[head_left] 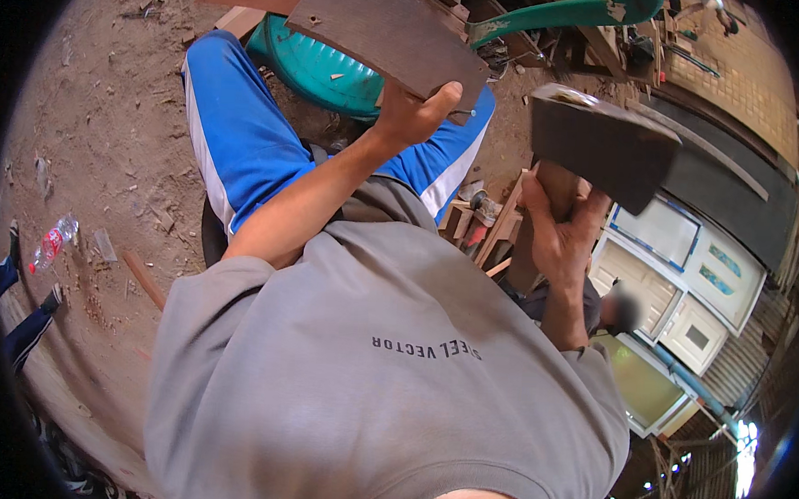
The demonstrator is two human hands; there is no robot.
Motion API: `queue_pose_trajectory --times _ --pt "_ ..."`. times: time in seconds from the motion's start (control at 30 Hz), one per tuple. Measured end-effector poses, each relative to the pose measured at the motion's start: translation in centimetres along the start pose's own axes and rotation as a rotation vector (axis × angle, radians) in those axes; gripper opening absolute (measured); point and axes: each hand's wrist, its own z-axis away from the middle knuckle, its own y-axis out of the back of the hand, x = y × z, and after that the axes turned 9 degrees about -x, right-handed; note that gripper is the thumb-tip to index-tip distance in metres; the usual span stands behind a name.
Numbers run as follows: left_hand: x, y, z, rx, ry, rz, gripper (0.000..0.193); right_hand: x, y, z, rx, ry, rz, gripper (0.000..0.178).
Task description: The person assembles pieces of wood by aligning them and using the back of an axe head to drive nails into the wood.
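My left hand [414, 116] is closed on the near edge of a flat brown wooden board [382, 35], its thumb lying along the top face. Beside the thumb, a small nail [473, 113] shows at the board's corner. To the right, my right hand [561, 230] is wrapped round the wooden handle [526, 255] of a hatchet, held raised and apart from the board. The hatchet's broad dark head [605, 147] has a shiny, worn upper edge. Part of the board is cut off by the upper edge of the view.
A green plastic chair [314, 72] stands beneath the board, its green arm [561, 20] curving to the right. Wood offcuts [499, 223] lie by my right leg. White door panels [683, 289] and another person [624, 308] are at right. A plastic bottle [54, 243] lies on the dirt floor.
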Motion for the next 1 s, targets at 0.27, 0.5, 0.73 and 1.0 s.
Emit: queue_pose_trajectory --times 0.27,0.5,0.73,1.0 --pt "-0.1 0.1 -0.6 -0.017 -0.087 -0.256 0.008 3.9 -3.9 0.9 0.105 -0.159 0.072 0.026" --pt "0.7 0.3 -1.2 -0.020 -0.037 -0.317 0.021 5.3 -7.0 -3.3 0.144 -0.015 0.218 0.035" --pt "1.9 0.3 -1.5 0.003 0.034 -0.315 0.022 8.1 -7.9 -5.4 0.031 0.025 -0.155 0.027" --pt "1.1 2.9 -3.0 -0.367 0.191 -0.104 0.027 9.2 -7.2 -6.0 0.027 0.070 -0.155 0.027"
